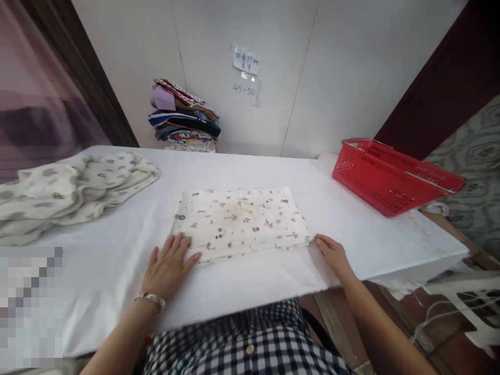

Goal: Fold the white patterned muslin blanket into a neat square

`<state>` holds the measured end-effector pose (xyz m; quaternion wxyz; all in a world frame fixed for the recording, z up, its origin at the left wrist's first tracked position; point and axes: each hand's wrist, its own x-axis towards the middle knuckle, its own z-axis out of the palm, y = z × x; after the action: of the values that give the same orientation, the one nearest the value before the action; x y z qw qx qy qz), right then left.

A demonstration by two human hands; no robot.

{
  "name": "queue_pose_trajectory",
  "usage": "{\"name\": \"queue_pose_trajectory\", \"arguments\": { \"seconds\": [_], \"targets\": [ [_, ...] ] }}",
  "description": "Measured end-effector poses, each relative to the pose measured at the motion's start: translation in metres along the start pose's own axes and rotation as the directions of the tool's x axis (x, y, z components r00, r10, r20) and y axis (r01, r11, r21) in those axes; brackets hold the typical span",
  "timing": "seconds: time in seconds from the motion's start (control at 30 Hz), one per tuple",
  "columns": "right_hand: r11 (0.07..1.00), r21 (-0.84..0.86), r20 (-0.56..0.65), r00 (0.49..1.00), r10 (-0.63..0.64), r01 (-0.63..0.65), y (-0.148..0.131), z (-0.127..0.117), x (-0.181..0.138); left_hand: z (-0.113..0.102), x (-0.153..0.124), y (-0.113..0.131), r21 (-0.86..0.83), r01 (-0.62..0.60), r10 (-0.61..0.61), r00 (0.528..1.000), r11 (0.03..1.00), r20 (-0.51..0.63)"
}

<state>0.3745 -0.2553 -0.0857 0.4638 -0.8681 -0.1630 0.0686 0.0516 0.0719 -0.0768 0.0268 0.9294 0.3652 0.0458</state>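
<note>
A folded cream cloth with small printed figures (240, 219) lies flat in the middle of the white-covered table (273, 172). My left hand (169, 265) rests flat, fingers spread, on the cloth's near left corner. My right hand (331, 252) lies with fingers stretched out, its fingertips touching the cloth's near right corner. Neither hand holds anything.
A loose heap of similar printed cloth (66, 190) lies at the table's left. A stack of folded colourful fabrics (183, 117) stands against the back wall. A red plastic basket (390, 174) sits tilted at the table's right end. A white plastic chair (469, 307) stands lower right.
</note>
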Motion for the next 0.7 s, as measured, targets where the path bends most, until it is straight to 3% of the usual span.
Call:
{"name": "queue_pose_trajectory", "arguments": {
  "seconds": [0.33,0.5,0.7],
  "targets": [
    [0.995,-0.048,0.185,0.978,0.096,-0.088,-0.024,0.004,0.015,0.001,0.001,0.002,0.007,0.009,-0.009,1.000,1.000,0.010],
    [0.953,0.180,0.261,0.946,0.192,-0.243,-0.038,0.000,0.020,-0.002,0.002,0.004,-0.008,0.028,-0.028,1.000,1.000,0.010],
    [0.901,0.314,0.353,0.918,0.180,-0.298,-0.048,-0.001,0.023,-0.002,0.003,0.005,-0.015,0.035,-0.035,0.999,0.999,0.016]
  ]
}}
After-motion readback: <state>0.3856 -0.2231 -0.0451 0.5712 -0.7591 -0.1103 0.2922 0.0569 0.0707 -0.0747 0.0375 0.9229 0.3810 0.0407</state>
